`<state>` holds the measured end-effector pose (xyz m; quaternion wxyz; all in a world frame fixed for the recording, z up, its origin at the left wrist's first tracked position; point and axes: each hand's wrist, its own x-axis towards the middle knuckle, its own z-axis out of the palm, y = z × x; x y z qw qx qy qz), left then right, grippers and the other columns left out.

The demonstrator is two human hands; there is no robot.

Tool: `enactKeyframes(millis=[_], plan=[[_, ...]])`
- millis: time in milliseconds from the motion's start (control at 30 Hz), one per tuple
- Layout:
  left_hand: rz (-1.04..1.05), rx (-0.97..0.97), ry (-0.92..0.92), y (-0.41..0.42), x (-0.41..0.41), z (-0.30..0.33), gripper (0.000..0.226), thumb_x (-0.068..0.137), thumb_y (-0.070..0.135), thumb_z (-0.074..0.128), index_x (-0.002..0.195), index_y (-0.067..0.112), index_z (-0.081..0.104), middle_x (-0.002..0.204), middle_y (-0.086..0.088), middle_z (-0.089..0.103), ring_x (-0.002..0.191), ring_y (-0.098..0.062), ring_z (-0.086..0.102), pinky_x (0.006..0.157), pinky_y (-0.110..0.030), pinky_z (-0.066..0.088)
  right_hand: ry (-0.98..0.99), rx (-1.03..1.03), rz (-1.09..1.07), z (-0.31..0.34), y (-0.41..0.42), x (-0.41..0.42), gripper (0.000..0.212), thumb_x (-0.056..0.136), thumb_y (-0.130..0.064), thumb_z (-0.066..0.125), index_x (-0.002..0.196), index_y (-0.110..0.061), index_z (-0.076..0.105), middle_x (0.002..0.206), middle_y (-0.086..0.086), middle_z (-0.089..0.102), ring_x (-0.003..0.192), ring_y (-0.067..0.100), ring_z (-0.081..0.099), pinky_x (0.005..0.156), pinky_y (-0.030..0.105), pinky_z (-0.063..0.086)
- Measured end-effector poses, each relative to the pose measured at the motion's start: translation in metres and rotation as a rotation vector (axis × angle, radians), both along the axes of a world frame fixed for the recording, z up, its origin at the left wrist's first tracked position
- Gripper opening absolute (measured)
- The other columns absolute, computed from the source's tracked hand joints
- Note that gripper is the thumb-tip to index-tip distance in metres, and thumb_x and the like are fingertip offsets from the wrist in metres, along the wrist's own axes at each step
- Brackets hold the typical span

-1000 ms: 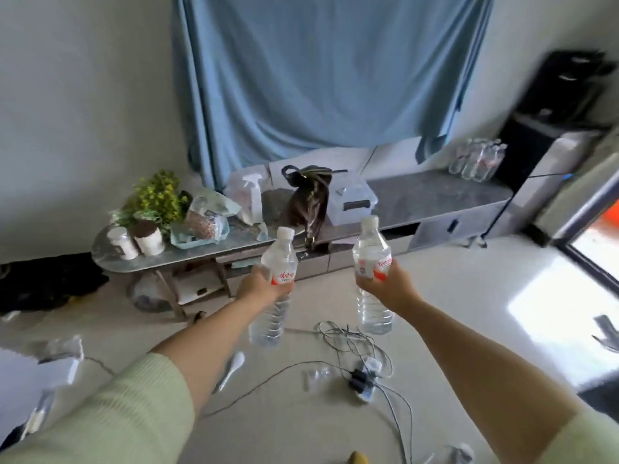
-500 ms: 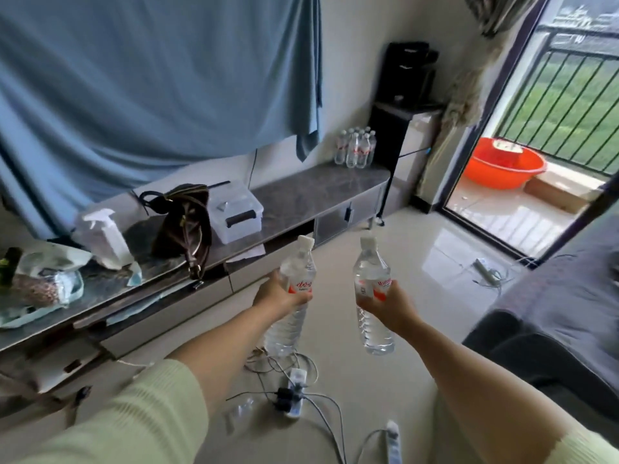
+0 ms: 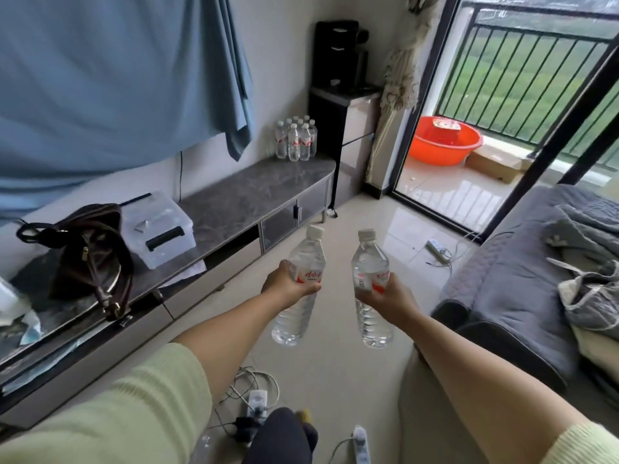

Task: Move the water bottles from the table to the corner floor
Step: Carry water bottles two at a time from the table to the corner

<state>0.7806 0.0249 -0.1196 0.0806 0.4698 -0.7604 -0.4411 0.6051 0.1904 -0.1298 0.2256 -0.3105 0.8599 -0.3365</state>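
Each grip hides its label: left hand (image 3: 288, 285), right hand (image 3: 390, 298), bottles.

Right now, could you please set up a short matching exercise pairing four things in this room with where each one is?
Things:
1. orange basin
2. brown handbag
3. cluster of water bottles
4. bottle with the tilted cap

Places:
A. far end of the grey cabinet top
B. held in the left hand
C. on the balcony floor
D. beside the clear plastic box

Pairs: 1-C, 2-D, 3-A, 4-B
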Motion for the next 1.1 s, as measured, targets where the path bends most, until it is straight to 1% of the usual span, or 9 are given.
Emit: enactKeyframes(millis=[200,433,567,633,667,800,867,1000,1100], plan=[[-0.045,-0.007,0.012,-0.052,-0.077,-0.005,0.09,0.039,0.068,0.071,0.103,0.006,0.062,0.095,-0.012,0.069,0.09,-0.026,0.066,0.07,-0.03,0.049,0.02,0.015,-0.045,-0.007,-0.046,-0.068,0.064,0.056,-0.068,0.069,0.101,-0.024,0.061,0.087,-0.006,0.07,0.078,0.013,0.066,0.068,0.03,0.053],[-0.082,-0.002,0.042,-0.172,-0.182,-0.023,0.077,0.038,0.068,0.075,0.102,0.027,0.063,0.093,0.004,0.071,0.088,-0.016,0.067,0.084,-0.037,0.056,0.013,0.01,-0.046,-0.011,-0.158,-0.17,0.065,0.056,-0.065,0.069,0.104,-0.023,0.06,0.088,-0.004,0.069,0.077,0.014,0.065,0.065,0.03,0.052],[-0.088,0.021,0.081,-0.231,-0.226,0.012,0.044,0.06,0.035,0.086,0.095,0.018,0.064,0.094,-0.002,0.071,0.092,-0.021,0.067,0.083,-0.026,0.055,-0.003,-0.016,-0.077,-0.007,-0.231,-0.223,0.063,0.056,-0.065,0.072,0.102,-0.024,0.059,0.09,-0.003,0.07,0.079,0.016,0.066,0.072,0.035,0.055],[-0.082,0.036,0.12,-0.254,-0.24,0.023,0.034,0.071,0.016,0.084,0.096,0.015,0.061,0.091,-0.002,0.066,0.087,-0.016,0.064,0.064,-0.006,0.047,0.002,-0.038,-0.082,0.002,-0.255,-0.235,0.058,0.06,-0.062,0.072,0.101,-0.024,0.059,0.088,-0.002,0.069,0.079,0.017,0.066,0.072,0.034,0.055],[-0.073,0.027,0.121,-0.266,-0.249,0.025,0.033,0.073,0.013,0.083,0.098,0.015,0.06,0.089,-0.001,0.064,0.085,-0.015,0.061,0.058,-0.003,0.043,0.004,-0.037,-0.086,0.005,-0.266,-0.242,0.055,0.062,-0.06,0.073,0.1,-0.023,0.059,0.087,-0.002,0.069,0.078,0.017,0.065,0.07,0.033,0.053],[-0.019,0.041,0.097,-0.307,-0.279,0.023,0.034,0.064,0.028,0.087,0.088,0.02,0.065,0.086,-0.001,0.071,0.086,-0.02,0.068,0.081,-0.032,0.055,-0.02,-0.024,-0.082,0.012,-0.303,-0.272,0.056,0.063,-0.058,0.072,0.102,-0.02,0.057,0.089,0.0,0.068,0.081,0.021,0.064,0.068,0.03,0.047],[-0.016,0.039,0.075,-0.327,-0.301,0.017,0.042,0.056,0.036,0.086,0.088,0.015,0.069,0.084,-0.003,0.074,0.083,-0.019,0.07,0.085,-0.04,0.057,-0.023,-0.018,-0.065,0.011,-0.321,-0.295,0.06,0.059,-0.062,0.069,0.1,-0.021,0.057,0.088,-0.002,0.068,0.08,0.019,0.065,0.069,0.031,0.051],[-0.02,0.078,0.049,-0.355,-0.355,0.013,0.036,0.064,0.033,0.086,0.089,0.021,0.063,0.089,-0.001,0.07,0.088,-0.019,0.067,0.084,-0.036,0.055,-0.03,0.0,-0.048,0.007,-0.36,-0.349,0.055,0.062,-0.059,0.072,0.098,-0.02,0.057,0.085,-0.003,0.068,0.08,0.019,0.067,0.071,0.031,0.052],[0.024,0.123,0.057,-0.386,-0.402,-0.003,0.056,0.054,0.044,0.085,0.099,0.024,0.057,0.094,0.002,0.068,0.091,-0.018,0.065,0.089,-0.037,0.054,-0.052,0.027,-0.026,0.0,-0.396,-0.401,0.053,0.067,-0.053,0.076,0.102,-0.02,0.054,0.09,-0.001,0.067,0.083,0.02,0.065,0.075,0.033,0.053]])
